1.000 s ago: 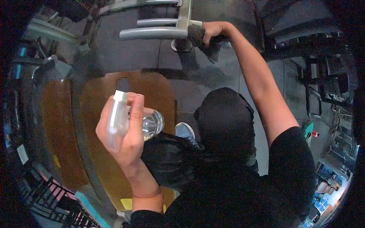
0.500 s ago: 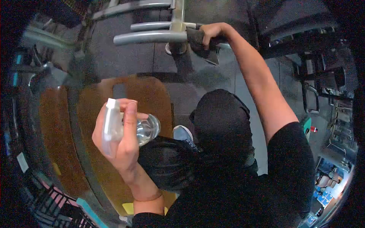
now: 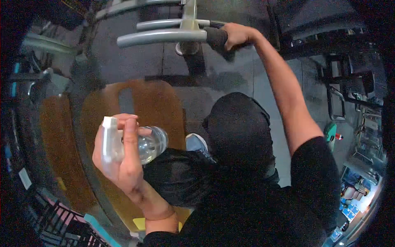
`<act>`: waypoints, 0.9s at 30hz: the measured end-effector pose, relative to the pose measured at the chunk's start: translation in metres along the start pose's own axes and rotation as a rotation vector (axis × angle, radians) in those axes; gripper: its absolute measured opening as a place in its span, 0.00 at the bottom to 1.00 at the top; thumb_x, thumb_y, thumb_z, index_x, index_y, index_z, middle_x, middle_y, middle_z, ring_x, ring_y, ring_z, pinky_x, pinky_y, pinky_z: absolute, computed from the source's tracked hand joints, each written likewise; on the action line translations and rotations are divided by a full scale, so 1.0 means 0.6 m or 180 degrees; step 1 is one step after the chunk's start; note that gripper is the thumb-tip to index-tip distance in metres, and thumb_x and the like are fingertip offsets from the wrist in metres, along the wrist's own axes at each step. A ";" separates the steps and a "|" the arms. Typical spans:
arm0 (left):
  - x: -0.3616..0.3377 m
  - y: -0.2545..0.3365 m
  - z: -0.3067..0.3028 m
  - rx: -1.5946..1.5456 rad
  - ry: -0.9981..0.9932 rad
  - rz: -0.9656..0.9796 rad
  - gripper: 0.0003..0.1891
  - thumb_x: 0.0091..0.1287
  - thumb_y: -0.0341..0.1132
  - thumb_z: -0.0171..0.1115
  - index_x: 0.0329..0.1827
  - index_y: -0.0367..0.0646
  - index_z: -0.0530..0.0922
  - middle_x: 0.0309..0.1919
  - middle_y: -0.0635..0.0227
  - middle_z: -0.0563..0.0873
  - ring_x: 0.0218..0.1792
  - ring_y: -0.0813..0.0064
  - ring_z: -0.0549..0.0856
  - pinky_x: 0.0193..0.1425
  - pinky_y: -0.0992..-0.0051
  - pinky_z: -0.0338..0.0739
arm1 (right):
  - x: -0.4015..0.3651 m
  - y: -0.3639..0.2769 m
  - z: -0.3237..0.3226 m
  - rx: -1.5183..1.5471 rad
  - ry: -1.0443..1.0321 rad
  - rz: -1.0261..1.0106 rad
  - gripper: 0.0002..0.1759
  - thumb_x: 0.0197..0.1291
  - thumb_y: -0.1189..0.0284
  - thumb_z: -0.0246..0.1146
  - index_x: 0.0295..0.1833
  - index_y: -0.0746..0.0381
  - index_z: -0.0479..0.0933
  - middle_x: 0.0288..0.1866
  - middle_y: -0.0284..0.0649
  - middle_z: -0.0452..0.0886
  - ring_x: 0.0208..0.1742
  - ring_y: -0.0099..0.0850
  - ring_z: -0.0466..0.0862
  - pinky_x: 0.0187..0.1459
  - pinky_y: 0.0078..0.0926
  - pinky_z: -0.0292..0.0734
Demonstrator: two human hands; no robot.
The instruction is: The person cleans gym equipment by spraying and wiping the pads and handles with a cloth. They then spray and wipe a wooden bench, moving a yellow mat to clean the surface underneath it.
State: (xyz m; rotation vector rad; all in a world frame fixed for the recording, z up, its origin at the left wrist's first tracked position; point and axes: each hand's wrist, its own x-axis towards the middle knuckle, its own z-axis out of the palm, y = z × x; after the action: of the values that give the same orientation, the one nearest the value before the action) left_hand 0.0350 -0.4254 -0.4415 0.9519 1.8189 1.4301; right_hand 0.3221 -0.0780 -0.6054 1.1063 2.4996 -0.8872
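Note:
My left hand [image 3: 125, 164] is wrapped round a clear spray bottle [image 3: 152, 144]. The bottle lies tilted on its side in the grip, its pale trigger head and white nozzle pointing up. At the far end of my stretched right arm, my right hand [image 3: 240, 35] is closed on a dark cloth [image 3: 217, 40]. That cloth is pressed round the right end of a curved silver metal bar [image 3: 160, 37]. Some of the right fingers are hidden behind the cloth and bar.
A silver upright post [image 3: 189, 16] joins the bars. Brown padded boards [image 3: 152, 96] lie below on the left. A shoe [image 3: 196, 143] and a person's dark-capped head [image 3: 238, 119] show in the middle. Dark metal frames [image 3: 337, 103] stand at the right.
My right hand has shifted slightly right with the cloth, and the cloth's hanging corner has drawn in. My left hand and the bottle sit a little lower and further left.

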 end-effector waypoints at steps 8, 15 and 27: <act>-0.027 -0.004 0.017 0.0013 -0.0010 0.0328 0.04 0.74 0.26 0.66 0.45 0.33 0.84 0.36 0.65 0.87 0.31 0.75 0.89 0.36 0.78 0.79 | -0.059 0.000 0.150 -0.1725 0.3466 -0.0160 0.24 0.47 0.69 0.72 0.53 0.62 0.80 0.40 0.47 0.87 0.42 0.47 0.89 0.47 0.50 0.84; -0.021 0.000 0.019 0.0099 -0.0142 0.0213 0.04 0.74 0.27 0.66 0.45 0.33 0.83 0.36 0.63 0.87 0.31 0.75 0.89 0.37 0.78 0.79 | -0.052 0.001 0.074 -0.1249 0.1681 0.0334 0.24 0.41 0.72 0.72 0.48 0.67 0.81 0.37 0.50 0.87 0.41 0.53 0.88 0.43 0.47 0.82; -0.036 0.011 0.027 0.0067 -0.0053 0.0378 0.05 0.73 0.26 0.67 0.45 0.32 0.84 0.36 0.64 0.88 0.32 0.74 0.89 0.37 0.77 0.79 | -0.066 0.049 0.158 -0.2180 0.3691 -0.0158 0.34 0.38 0.67 0.77 0.56 0.57 0.77 0.42 0.42 0.82 0.43 0.45 0.85 0.44 0.49 0.81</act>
State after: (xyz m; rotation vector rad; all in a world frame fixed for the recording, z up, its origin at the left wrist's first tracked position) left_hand 0.0612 -0.4343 -0.4376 1.0953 1.7945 1.4722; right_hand 0.3705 -0.1450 -0.6732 1.5009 3.1910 0.8852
